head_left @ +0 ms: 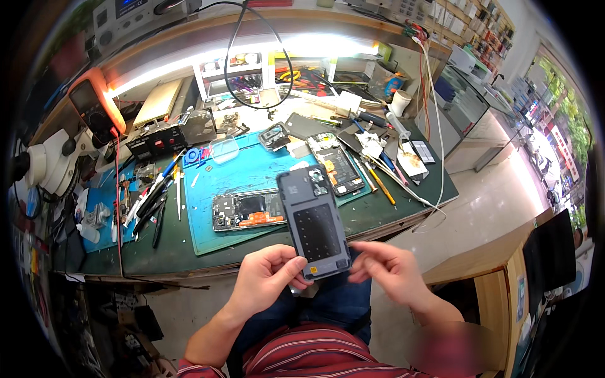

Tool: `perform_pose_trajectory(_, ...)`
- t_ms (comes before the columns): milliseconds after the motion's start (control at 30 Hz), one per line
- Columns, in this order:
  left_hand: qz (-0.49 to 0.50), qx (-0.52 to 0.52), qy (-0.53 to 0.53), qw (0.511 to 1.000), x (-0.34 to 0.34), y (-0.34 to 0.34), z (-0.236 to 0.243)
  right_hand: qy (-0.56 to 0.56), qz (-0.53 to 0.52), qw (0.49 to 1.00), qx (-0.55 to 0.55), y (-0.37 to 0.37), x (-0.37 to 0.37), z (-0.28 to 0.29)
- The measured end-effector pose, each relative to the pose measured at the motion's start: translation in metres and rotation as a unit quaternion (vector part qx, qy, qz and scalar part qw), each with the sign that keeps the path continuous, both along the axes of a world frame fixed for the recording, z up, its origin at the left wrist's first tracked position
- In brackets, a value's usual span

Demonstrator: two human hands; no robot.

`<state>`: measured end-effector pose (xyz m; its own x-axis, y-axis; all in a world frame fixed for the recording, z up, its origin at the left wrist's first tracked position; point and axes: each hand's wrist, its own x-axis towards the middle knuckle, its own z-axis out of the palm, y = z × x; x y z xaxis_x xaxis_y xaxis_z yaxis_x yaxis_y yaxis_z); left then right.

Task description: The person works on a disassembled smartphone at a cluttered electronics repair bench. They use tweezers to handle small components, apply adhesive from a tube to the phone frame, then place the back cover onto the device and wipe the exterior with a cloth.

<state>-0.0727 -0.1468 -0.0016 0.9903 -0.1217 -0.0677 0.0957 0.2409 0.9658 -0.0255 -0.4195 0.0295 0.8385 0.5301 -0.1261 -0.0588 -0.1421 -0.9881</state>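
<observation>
A dark grey phone back cover, its inner face up with a black pad in the middle and camera openings at the far end, is held above my lap. My left hand pinches its lower left corner between thumb and fingers. Close by the lower right edge is my right hand, fingers loosely bent and apart, with nothing visible in them. Beyond the cover, an opened phone with an orange flex strip lies on the blue work mat. Another opened phone rests at the mat's right side.
Pens and tweezers lie left of the mat. An orange multimeter and a white microscope stand at the far left. A clear plastic box is on the mat. A white cable hangs over the bench's right edge.
</observation>
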Motion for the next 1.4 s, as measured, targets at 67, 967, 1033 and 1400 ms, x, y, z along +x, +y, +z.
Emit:
perform_pose_trajectory(67, -0.01, -0.012, -0.002, 1.0, 0.002, 0.002, 0.001, -0.012, -0.039, 0.999, 0.028, -0.016, 0.007, -0.008)
perform_pose_trajectory(967, 0.269, 0.326, -0.226, 0.878, -0.02, 0.101, -0.012, -0.542, 0.16, 0.799, -0.204, 0.131, 0.103, 0.016)
perform_pose_trajectory(1033, 0.287, 0.382, -0.203, 0.855, -0.014, 0.126, -0.003, -0.549, 0.179, 0.791, -0.203, 0.146, 0.11, 0.009)
perform_pose_trajectory(1400, 0.099, 0.511, -0.209, 0.828, 0.022, 0.154, -0.002, -0.551, 0.216, 0.783, -0.194, 0.168, 0.124, -0.006)
